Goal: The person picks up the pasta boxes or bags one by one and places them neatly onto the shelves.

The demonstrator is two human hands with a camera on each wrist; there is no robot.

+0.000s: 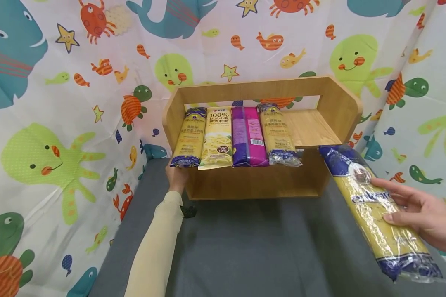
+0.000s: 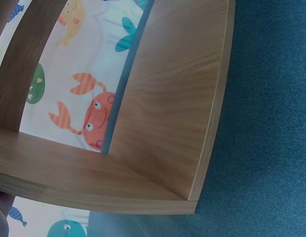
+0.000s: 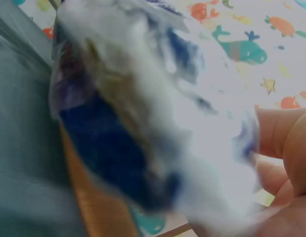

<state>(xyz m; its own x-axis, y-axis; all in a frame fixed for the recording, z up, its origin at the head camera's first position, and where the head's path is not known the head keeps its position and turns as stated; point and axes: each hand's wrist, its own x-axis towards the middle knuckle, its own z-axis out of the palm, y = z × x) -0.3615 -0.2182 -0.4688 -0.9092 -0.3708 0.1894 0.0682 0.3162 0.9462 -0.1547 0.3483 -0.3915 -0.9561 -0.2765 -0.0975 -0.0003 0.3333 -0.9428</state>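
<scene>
My right hand (image 1: 421, 212) grips a long yellow and blue bag of spaghetti (image 1: 379, 218) by its right side, thumb on the front. The bag hangs tilted, its upper end near the shelf's right front edge. In the right wrist view the bag's crinkled end (image 3: 118, 148) is blurred. With my left hand (image 1: 177, 178) I hold the left side of a small wooden shelf (image 1: 254, 181), below its upper board; most of those fingers are hidden. Side by side on that board lie a yellow pasta bag (image 1: 189, 138), a cream one (image 1: 218, 138), a purple one (image 1: 248, 136) and another yellow one (image 1: 278, 134).
Bare wood shows on the upper board (image 1: 310, 126) right of the bags. The shelf has a back rail and raised side panels (image 1: 342, 109). It stands on a dark grey tabletop (image 1: 245, 247). A cloth with sea animals (image 1: 122, 53) hangs behind and at both sides.
</scene>
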